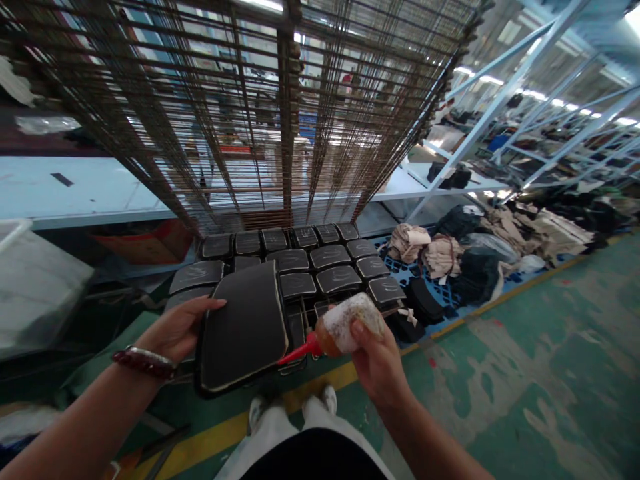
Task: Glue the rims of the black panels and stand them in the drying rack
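My left hand [186, 328] grips the left edge of a black panel [245, 327], thumb on its face and fingers hidden behind. A pale line of glue runs along the panel's rim. My right hand [377, 360] is wrapped round a glue bottle [345, 325], tilted down to the left. Its red nozzle [299, 350] meets the panel's lower right edge. Behind the held panel, several smaller black panels [334, 256] lie in rows, with pale lines round their edges and pale marks on their faces.
A tall wire rack [287, 120] leans up behind the panels. Bundles of beige cloth [440, 255] and dark material sit on a blue pallet [400, 267] at the right. On the left stands a white bin [40, 287]. Yellow lines [220, 430] cross the green floor [540, 373].
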`<state>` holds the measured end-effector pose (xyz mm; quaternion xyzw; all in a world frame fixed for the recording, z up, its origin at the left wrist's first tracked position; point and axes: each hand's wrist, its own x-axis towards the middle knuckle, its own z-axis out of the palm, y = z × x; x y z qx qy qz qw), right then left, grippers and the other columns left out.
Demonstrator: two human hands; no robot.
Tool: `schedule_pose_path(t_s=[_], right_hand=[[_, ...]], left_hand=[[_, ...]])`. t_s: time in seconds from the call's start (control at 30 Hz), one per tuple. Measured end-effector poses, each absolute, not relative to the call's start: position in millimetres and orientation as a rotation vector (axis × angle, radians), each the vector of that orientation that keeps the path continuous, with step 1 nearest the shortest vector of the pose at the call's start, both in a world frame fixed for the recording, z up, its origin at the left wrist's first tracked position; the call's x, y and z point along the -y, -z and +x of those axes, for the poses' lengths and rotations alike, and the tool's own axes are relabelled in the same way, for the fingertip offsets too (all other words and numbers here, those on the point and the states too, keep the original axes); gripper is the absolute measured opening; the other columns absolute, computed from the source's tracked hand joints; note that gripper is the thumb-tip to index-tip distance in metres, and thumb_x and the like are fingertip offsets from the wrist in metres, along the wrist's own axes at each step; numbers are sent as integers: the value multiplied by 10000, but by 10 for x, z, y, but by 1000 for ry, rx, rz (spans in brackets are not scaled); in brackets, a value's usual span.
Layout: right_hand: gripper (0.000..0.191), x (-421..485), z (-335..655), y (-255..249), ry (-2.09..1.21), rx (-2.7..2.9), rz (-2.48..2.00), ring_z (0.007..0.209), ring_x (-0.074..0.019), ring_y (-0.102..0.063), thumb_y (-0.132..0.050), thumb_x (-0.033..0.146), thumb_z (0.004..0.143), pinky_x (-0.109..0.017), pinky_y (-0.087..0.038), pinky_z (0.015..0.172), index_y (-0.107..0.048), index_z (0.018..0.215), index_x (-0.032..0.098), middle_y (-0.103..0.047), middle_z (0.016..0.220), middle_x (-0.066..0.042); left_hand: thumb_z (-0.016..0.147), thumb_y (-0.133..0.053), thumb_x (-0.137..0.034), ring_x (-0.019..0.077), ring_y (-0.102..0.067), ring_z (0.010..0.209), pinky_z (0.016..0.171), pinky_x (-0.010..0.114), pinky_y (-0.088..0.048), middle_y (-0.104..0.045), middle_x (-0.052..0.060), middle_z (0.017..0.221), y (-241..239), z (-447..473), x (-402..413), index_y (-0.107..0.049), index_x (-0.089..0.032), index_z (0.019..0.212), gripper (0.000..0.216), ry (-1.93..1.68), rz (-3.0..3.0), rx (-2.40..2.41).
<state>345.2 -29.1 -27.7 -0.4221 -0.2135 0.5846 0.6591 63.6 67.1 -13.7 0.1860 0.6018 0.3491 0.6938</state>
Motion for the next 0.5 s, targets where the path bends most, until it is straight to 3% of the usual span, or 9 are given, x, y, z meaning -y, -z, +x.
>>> schedule_pose_path(t_s=[0.17, 0.5], right_hand=[[331, 139, 3375, 282, -1497, 175, -968, 794, -212, -683, -877, 341, 671, -314, -578, 699, -713, 912, 184, -734, 885, -43], [428, -565, 3513, 283, -1111, 530, -939, 791, -158, -650, -901, 309, 611, -274, -537, 730, -650, 947, 221, -697, 872, 26]], left_hand=[[774, -631, 5, 225, -758, 785, 759, 316, -631, -786, 76, 843, 298, 765, -578, -662, -127, 983, 250, -908, 439, -1259], [780, -570, 19, 208, -742, 708, 668, 324, -619, -783, 96, 847, 249, 1283, -313, -666, -121, 973, 257, -753, 525, -1074]])
